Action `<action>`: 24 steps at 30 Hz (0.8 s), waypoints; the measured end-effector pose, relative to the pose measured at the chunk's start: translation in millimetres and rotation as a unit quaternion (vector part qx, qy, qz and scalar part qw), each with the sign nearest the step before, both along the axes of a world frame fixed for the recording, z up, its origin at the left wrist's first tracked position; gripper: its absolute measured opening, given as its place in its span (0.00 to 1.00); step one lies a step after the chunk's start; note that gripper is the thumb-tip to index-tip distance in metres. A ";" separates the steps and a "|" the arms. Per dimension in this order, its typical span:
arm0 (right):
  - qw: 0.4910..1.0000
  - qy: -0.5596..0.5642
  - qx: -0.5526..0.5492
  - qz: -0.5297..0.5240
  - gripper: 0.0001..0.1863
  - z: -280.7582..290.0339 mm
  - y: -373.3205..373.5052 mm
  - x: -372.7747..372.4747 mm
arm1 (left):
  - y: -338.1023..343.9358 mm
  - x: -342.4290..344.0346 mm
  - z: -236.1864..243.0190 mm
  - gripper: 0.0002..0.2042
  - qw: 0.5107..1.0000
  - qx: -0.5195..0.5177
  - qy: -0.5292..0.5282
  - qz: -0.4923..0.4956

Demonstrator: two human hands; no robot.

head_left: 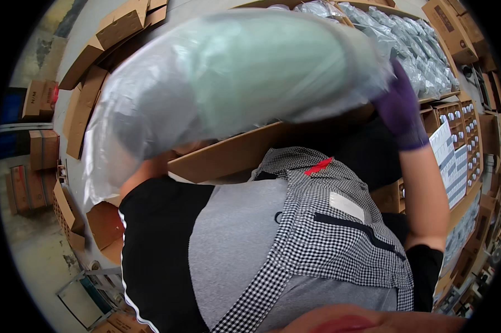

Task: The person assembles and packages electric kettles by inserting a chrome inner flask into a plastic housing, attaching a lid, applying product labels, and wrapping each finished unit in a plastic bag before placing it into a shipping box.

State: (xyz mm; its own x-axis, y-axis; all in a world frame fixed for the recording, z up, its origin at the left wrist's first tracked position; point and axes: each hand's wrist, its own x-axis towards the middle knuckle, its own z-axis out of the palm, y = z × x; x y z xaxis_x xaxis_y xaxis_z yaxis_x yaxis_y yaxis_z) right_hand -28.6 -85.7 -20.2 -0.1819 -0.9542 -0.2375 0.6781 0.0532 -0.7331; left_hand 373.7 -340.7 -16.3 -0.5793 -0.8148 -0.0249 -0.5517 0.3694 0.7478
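A large bundle (272, 69) in clear plastic, pale green inside, stretches across the view in front of me, slightly blurred. What the green thing is, I cannot make out. My right hand (401, 111), in a purple glove, grips the bundle's right end, its fingertips partly behind the plastic. At the left, my bare forearm (144, 176) goes up behind the loose, cloudy plastic. A dark shape shows through there; the fingers of my left hand are hidden.
Behind the bundle stands an open cardboard box (228, 152). Several plastic-wrapped items (408, 47) fill a box at the far right. Below them are divided cartons with white-topped pieces (472, 139) and printed sheets (449, 161). Flattened cartons (89, 105) lean at the left.
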 end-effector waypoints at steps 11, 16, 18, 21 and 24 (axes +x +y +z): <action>0.943 0.116 -0.045 0.310 0.27 -170.4 -196.1 160.6 | -47.9 246.9 -53.4 0.19 0.915 0.017 -0.308 0.261; 0.812 0.500 -0.137 0.268 0.22 -113.8 -130.0 79.5 | -60.0 220.6 -80.5 0.19 0.919 0.012 -0.318 0.232; 0.927 0.316 -0.018 0.201 0.24 -83.9 -91.9 50.3 | -68.4 216.7 -77.4 0.19 0.921 0.003 -0.312 0.234; 0.955 0.282 0.058 0.069 0.24 -51.4 -5.7 -18.5 | -111.2 191.0 -47.8 0.18 0.930 -0.037 -0.290 0.221; 0.815 0.568 0.108 0.036 0.21 -64.1 70.5 -76.9 | -108.6 201.3 -27.7 0.18 0.932 -0.046 -0.280 0.226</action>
